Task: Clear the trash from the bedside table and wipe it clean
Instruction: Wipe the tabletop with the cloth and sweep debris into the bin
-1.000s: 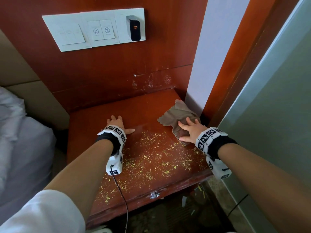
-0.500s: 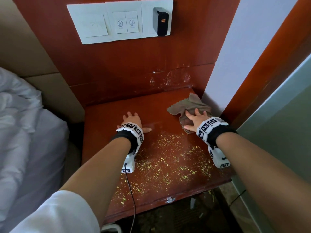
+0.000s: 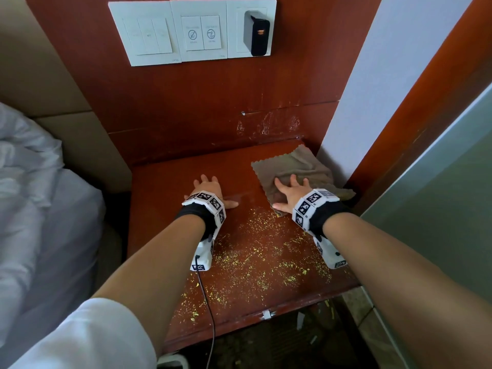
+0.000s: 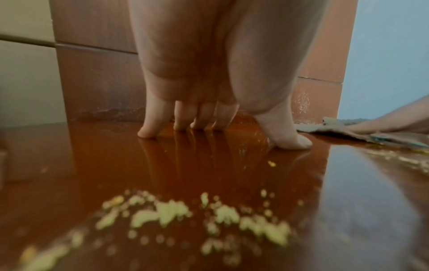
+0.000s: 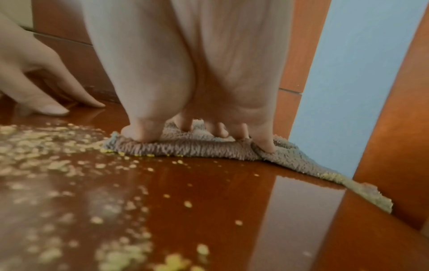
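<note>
The red-brown bedside table (image 3: 165, 187) has yellow crumbs (image 3: 255, 259) scattered over its front and middle. A grey-brown cloth (image 3: 295, 166) lies spread at the table's back right corner. My right hand (image 3: 291, 190) presses flat on the cloth with its fingers spread; in the right wrist view the fingertips (image 5: 264, 144) dig into the cloth (image 5: 197, 148), whose near edge touches crumbs (image 5: 46, 146). To the left of the cloth, my left hand (image 3: 206, 186) rests flat on bare wood and holds nothing, its fingertips (image 4: 148, 132) on the surface.
A white switch panel (image 3: 191, 33) with a black plug-in charger (image 3: 257, 33) sits on the wood wall behind. A bed with white sheets (image 3: 40, 209) is at left. A white pillar (image 3: 372, 102) and a grey-green panel (image 3: 439, 209) bound the right side. Bits of litter lie on the floor (image 3: 314, 331).
My right hand has slid the cloth toward the back right corner, and the cloth now lies flatter. The left hand has stayed where it was.
</note>
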### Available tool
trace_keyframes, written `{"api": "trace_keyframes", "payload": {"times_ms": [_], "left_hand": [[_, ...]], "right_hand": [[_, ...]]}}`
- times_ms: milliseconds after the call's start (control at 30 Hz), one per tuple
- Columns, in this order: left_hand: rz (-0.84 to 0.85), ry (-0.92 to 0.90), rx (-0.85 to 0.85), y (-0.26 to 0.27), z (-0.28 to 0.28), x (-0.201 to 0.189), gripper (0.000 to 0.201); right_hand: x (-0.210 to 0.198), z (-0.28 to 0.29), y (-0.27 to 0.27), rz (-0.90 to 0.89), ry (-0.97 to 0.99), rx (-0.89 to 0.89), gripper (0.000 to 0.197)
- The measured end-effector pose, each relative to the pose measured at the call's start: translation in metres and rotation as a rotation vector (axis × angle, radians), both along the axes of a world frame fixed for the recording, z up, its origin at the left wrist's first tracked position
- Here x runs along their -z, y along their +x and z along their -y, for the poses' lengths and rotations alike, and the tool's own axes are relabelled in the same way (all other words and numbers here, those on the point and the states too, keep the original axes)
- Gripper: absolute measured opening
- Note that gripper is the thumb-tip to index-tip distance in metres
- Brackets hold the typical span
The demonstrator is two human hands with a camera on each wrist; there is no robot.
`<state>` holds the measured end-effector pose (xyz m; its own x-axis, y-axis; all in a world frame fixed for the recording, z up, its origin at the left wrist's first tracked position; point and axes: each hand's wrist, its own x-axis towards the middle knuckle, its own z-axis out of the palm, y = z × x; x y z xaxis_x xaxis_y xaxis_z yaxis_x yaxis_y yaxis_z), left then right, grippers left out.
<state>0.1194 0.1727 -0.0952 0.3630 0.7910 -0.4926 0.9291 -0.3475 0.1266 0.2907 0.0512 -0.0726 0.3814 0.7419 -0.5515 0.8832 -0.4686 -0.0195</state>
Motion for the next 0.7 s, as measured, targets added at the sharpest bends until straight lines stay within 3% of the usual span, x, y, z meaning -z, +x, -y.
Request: {"api": "trace_keyframes", "payload": {"times_ms": [200,467,600,700], "left_hand": [[0.003,-0.005,0.012,-0.001,0.000,-0.002,0.110],[-0.012,0.023,0.003,0.002,0.000,-0.005,0.107],[-0.030,0.035,-0.006,0.013,0.009,-0.022,0.092],[0.039,0.104,0.135,0.031,0.021,-0.029,0.085]], "right_hand": [[0.002,-0.011,-0.030,-0.020,0.025,-0.106,0.073],[-0.010,0.007,-0.012,-0.077,0.083,-0.173,0.071],[-0.013,0.036,0.016,-0.064,0.204,-0.087,0.072],[-0.019,0.056,0.036,-0.030,0.233,0.011,0.071]]}}
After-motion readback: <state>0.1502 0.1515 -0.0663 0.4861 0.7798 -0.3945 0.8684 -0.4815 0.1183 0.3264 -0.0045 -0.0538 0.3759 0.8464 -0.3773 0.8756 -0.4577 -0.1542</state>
